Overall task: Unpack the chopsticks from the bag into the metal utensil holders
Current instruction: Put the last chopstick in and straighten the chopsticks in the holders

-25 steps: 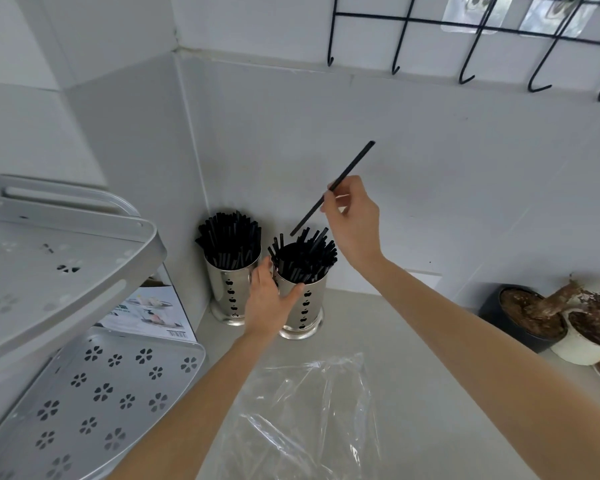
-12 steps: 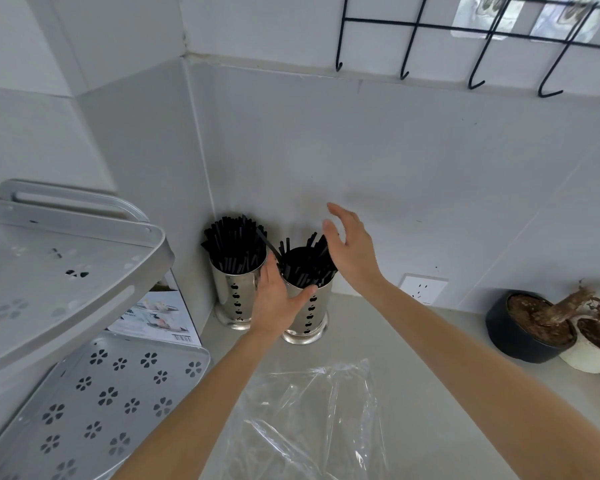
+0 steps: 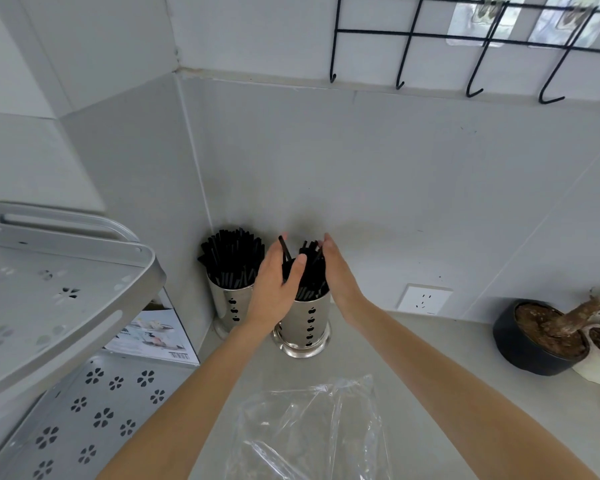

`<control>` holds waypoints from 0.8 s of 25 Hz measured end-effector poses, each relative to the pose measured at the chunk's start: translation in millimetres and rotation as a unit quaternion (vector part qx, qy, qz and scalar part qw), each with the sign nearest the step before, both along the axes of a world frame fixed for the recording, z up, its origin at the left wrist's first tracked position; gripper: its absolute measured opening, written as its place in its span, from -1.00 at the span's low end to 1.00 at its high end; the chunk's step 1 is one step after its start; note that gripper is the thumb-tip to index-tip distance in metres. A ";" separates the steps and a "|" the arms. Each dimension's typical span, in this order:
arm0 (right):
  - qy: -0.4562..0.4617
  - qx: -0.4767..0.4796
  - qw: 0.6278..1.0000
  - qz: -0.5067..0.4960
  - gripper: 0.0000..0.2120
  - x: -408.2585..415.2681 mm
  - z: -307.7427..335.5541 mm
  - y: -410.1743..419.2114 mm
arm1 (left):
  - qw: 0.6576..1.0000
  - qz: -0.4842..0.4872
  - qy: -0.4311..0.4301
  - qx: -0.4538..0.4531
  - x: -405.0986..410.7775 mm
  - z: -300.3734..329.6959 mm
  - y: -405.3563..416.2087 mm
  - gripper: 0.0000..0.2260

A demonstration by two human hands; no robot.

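Head view. Two metal holders stand in the back corner of the desk (image 3: 413,358), touching or nearly so; each is packed with black chopsticks. The left holder (image 3: 227,306) sits against the wall corner, and the right holder (image 3: 305,323) stands just in front and beside it. The left hand (image 3: 274,289) and right hand (image 3: 336,275) are open, palms facing, cupping the chopsticks (image 3: 309,271) of the right holder between them without clamping. The clear bag (image 3: 309,434) lies flat at the near edge, apparently empty. Judgement: the chopsticks are light, stiff and smooth, so they splay easily; gathering them near mid-length as a bundle suits best.
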State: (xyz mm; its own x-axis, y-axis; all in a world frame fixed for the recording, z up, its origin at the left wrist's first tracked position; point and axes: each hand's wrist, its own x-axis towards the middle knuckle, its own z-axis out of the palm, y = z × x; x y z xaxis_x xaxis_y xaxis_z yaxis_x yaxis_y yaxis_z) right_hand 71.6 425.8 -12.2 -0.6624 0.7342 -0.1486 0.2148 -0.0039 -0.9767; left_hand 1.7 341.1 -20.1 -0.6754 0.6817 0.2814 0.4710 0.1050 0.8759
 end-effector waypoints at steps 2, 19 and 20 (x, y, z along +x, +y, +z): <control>0.005 0.062 0.998 0.030 -0.56 -4.9 7.9 -6.3 | 1.000 0.018 -0.020 0.011 -2.6 6.0 2.1 -0.70; -0.145 0.333 0.925 0.115 -0.52 0.3 0.5 4.0 | 0.997 -0.005 0.052 -0.048 -9.8 -2.2 -3.4 -0.66; -0.113 0.322 0.937 0.082 -0.53 2.8 2.7 4.2 | 0.998 -0.007 0.034 -0.046 -9.0 -2.5 -3.8 -0.66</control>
State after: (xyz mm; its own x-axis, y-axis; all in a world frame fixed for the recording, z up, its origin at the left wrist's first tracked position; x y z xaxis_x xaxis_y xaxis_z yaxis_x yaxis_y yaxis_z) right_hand 74.4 430.0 -9.6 -0.7793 0.6108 0.1402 0.3617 0.6210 -0.6954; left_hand -7.3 337.3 -22.6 -0.6462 0.7164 0.2630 0.5316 0.1754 0.8286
